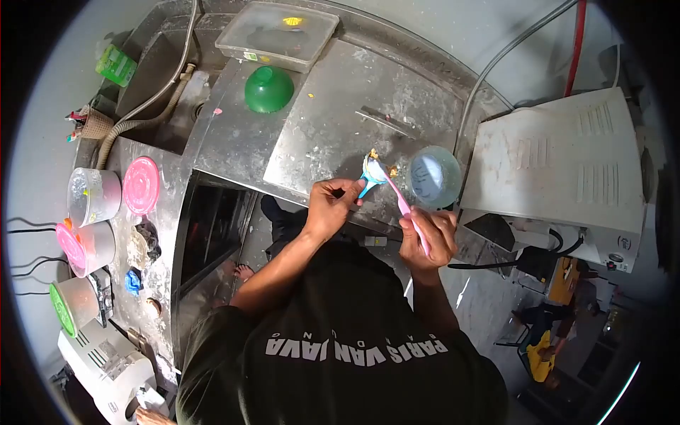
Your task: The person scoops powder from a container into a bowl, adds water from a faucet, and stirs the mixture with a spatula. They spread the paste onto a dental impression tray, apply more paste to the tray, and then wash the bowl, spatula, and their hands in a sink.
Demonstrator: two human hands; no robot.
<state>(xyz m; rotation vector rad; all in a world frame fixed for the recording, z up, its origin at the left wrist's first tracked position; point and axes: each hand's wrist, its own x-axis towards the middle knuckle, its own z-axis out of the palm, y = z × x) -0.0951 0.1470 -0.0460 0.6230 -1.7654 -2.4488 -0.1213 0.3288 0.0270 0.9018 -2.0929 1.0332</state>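
My left hand (pixel 331 207) is closed on the handle of a light blue spoon-like tool (pixel 372 172). My right hand (pixel 429 239) grips a pink brush-like tool (pixel 401 200), whose far end touches the blue tool's head. White stuff shows where the two meet. Yellowish-brown crumbs (pixel 373 154) lie just beyond, on the metal counter (pixel 326 127). Right of the tools stands a clear round container (pixel 435 177) with a whitish content. A flat metal bar (pixel 387 122) rests farther back on the counter.
A green bowl (pixel 269 89) and a clear tray (pixel 278 34) stand at the back, beside a sink (pixel 166 78). Lidded tubs (pixel 85 246) line the left counter. A large white machine (pixel 556 163) is at the right. Another person (pixel 542 354) is at the lower right; another hand (pixel 152 418) shows lower left.
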